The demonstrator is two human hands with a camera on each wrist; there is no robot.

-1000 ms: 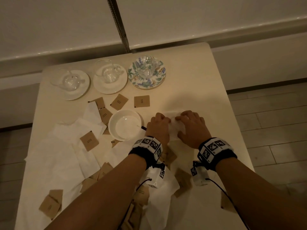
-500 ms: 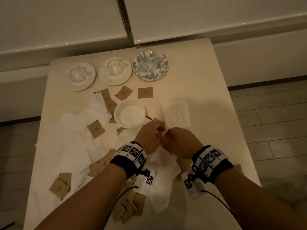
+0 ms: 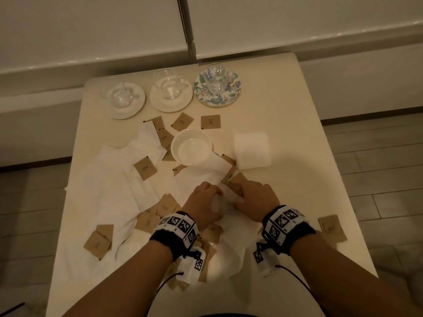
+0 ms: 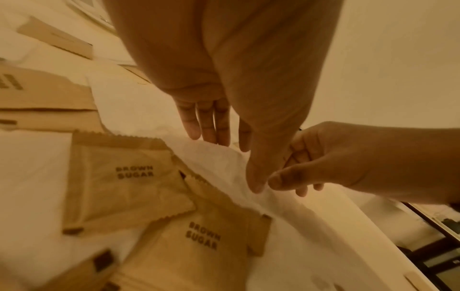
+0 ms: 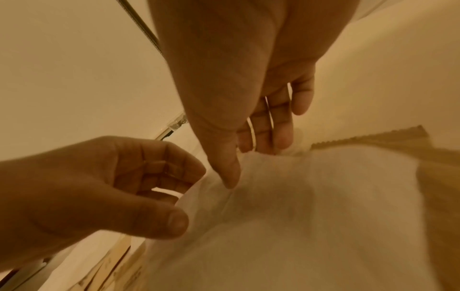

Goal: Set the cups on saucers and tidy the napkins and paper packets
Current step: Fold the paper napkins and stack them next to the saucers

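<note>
Both hands, left hand and right hand, are pinching a loose napkin just beside the bowl; lifting risks flicking sugar packets off the bench.

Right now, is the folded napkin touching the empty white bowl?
Apart. The head view shows bare table between the folded napkin and the empty white bowl.

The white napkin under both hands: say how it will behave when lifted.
The white napkin is thin and already creased, so it will likely droop when lifted. It looks very light. Brown sugar packets rest along its edge, so pulling it may drag or scatter them.
</note>
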